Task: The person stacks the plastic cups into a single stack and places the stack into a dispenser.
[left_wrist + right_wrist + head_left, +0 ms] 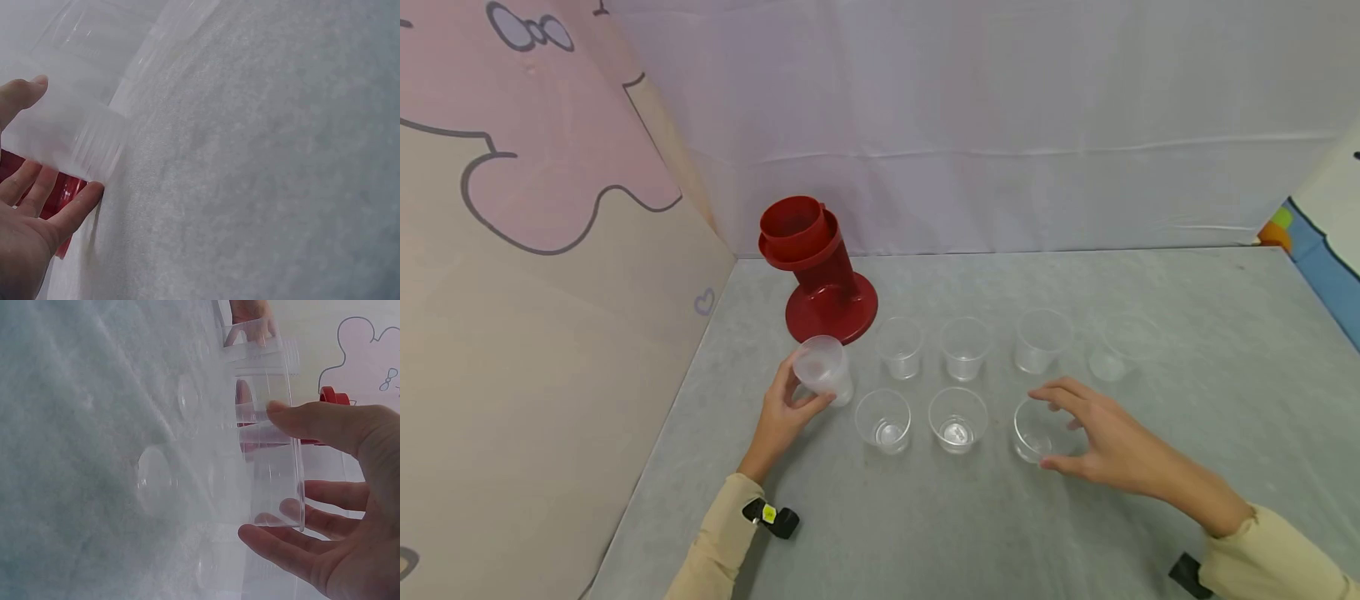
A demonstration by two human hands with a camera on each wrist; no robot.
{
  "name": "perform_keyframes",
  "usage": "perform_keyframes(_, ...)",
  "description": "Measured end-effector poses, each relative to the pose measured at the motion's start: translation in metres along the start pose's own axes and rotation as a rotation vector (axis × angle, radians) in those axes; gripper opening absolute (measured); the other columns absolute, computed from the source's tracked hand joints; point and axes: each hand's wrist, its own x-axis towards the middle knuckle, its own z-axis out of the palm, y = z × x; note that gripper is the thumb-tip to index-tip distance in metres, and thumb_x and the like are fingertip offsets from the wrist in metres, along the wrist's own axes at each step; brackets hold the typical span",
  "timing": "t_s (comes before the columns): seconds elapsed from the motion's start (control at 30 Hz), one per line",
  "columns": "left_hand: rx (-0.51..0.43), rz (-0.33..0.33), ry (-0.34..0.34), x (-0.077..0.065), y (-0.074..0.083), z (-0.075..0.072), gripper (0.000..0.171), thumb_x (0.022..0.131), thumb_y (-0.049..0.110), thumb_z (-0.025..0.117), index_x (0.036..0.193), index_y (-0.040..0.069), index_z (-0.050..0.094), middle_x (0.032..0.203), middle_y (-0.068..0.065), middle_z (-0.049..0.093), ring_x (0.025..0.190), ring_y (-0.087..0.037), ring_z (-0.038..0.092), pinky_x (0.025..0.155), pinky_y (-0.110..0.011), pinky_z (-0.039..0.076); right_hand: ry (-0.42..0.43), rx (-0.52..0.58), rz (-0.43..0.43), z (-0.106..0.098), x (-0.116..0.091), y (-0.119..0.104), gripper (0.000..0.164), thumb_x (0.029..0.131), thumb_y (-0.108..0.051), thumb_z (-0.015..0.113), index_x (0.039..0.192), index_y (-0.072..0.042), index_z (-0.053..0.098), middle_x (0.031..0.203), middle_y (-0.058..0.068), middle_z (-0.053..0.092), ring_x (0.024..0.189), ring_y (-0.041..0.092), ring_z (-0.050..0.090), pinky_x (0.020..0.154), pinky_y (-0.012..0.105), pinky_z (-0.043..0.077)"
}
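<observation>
Fingers [795, 379] of the left hand [782, 414] are curling around a tilted clear cup [822, 367], gripping it just near the red dispenser [820, 267]. The right hand [1101, 437] is spreading open fingers around the rim of the rightmost near-row cup [1036, 429], which is standing on the table [1187, 400] among other cups.

Beige long sleeves [718, 542], black wrist straps [778, 518], one yellow-tagged
</observation>
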Motion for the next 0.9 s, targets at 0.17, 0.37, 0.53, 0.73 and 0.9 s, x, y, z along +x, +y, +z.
perform_keyframes(0.17,0.004,-0.017,0.006,0.000,0.001,0.000,0.077,0.079,-0.001,0.074,0.144,0.008,0.033,0.139,-0.013,0.043,0.126,-0.031,0.042,0.092,-0.050,0.045,0.005,0.022,0.012,0.000,0.000,-0.001,0.070,0.061,-0.022,0.089,0.123,-0.009,0.056,0.117,-0.003,0.055,0.091,0.014,0.058,0.066,0.033,0.052)
perform_keyframes(0.37,0.007,-0.015,0.005,0.000,0.002,0.000,0.077,0.079,0.000,0.074,0.144,0.008,0.033,0.139,-0.012,0.043,0.125,-0.031,0.043,0.092,-0.050,0.045,0.010,0.055,0.022,-0.005,0.001,-0.002,0.070,0.062,-0.022,0.089,0.123,-0.010,0.056,0.119,-0.002,0.054,0.093,0.012,0.056,0.066,0.031,0.053)
perform_keyframes(0.53,0.002,-0.009,-0.002,0.000,0.000,0.000,0.077,0.080,0.000,0.074,0.144,0.008,0.032,0.139,-0.012,0.043,0.125,-0.031,0.043,0.092,-0.051,0.045,0.008,0.100,0.034,-0.012,0.003,-0.006,0.070,0.064,-0.026,0.088,0.124,-0.010,0.056,0.118,-0.001,0.054,0.093,0.010,0.055,0.068,0.030,0.054)
perform_keyframes(0.73,-0.002,-0.012,-0.002,0.000,0.001,0.001,0.077,0.080,0.001,0.073,0.144,0.009,0.032,0.140,-0.012,0.042,0.126,-0.031,0.042,0.092,-0.053,0.044,0.002,0.117,0.053,-0.021,0.007,-0.011,0.072,0.066,-0.034,0.086,0.127,-0.012,0.055,0.116,-0.004,0.053,0.093,0.008,0.054,0.069,0.030,0.054)
perform_keyframes(0.9,-0.008,-0.025,0.003,0.000,0.002,0.000,0.077,0.080,0.001,0.074,0.144,0.009,0.033,0.139,-0.013,0.042,0.126,-0.032,0.041,0.092,-0.054,0.044,0.001,0.115,0.059,-0.026,0.009,-0.014,0.071,0.068,-0.038,0.084,0.127,-0.013,0.056,0.116,-0.004,0.054,0.092,0.006,0.053,0.070,0.031,0.054)
